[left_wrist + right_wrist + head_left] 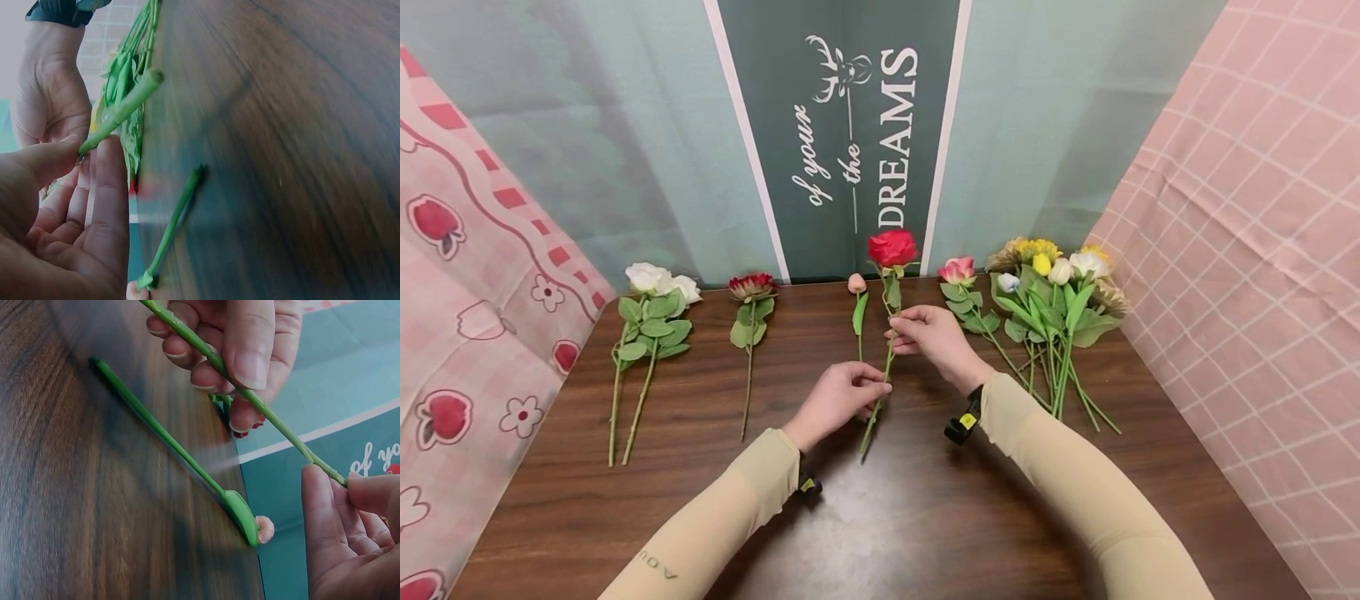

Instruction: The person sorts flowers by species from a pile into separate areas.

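- Red rose (892, 248) is held raised off the table (880, 533) at the centre of the head frame; contact with the wood is not seen.
- Left hand (838, 398): lower stem (890, 360) is pinched between thumb and fingers, near the cut end (155, 76).
- Right hand (936, 340): same stem is pinched higher up, just below the leaves.
- Key relation: the rose's long axis is spanned by both hands. It runs from the bloom at upper centre down and slightly left to the cut end. The bloom is nearer the right hand, the cut end nearer the left.
- Pink tulip (860, 315) is laid on the table just left of the rose, bloom toward the top of the frame. Its lower stem is covered by the left hand in the head view; in the right wrist view it is seen apart from the rose stem. It is judged the closest obstacle to any lowering here.
- Left side: dark red flower (748, 325) is noted, then white roses (657, 327) farther left; both are well apart from the hands.
- Right side: pink rose (957, 271) is placed near the right hand, its stem slanted toward the mixed bunch (1060, 304), by which the far right of the table is occupied.
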`<state>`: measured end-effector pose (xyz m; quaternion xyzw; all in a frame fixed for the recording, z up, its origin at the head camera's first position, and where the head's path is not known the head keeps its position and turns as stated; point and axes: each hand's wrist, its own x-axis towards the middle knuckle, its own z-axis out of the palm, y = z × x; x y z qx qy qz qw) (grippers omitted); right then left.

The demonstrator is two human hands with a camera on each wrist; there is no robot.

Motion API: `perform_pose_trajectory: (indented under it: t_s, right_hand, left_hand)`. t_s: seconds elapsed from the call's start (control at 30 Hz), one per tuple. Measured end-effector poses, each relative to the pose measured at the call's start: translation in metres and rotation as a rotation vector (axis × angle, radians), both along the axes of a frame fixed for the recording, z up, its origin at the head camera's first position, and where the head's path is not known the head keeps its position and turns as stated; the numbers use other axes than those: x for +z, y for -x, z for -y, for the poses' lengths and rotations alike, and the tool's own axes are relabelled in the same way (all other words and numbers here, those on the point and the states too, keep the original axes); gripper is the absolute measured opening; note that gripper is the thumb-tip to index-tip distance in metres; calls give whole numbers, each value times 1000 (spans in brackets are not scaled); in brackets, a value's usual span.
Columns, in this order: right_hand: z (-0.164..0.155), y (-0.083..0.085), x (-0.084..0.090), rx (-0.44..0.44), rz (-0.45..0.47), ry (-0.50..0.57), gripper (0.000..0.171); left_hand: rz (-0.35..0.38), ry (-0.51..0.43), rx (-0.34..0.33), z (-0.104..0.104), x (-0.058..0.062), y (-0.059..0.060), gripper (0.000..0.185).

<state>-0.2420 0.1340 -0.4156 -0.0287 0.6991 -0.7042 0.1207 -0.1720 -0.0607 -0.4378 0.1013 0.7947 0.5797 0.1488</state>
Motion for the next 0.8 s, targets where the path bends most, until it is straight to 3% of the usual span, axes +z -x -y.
perform_pose_trajectory:
  t_s: [0.17,0.3,0.43,0.57,0.7,0.8]
  right_hand:
    - [22,2,-3,27,-3,-19,28]
    - [40,-2,-6,95,-71,-87,32]
    - [55,-13,-7,169,-253,-331,30]
    - [70,-24,-5,265,-468,-630,36]
    - [87,-33,-1,414,-664,-811,50]
    - [102,-37,1,491,-782,-902,57]
  left_hand:
    - [-25,108,41,24,3,1,13]
    - [-85,224,68,58,8,0,14]
    - [-152,364,128,108,17,-3,15]
    - [-219,563,184,172,31,-7,20]
    - [-272,755,240,236,41,-11,25]
    - [-295,849,282,272,42,-12,25]
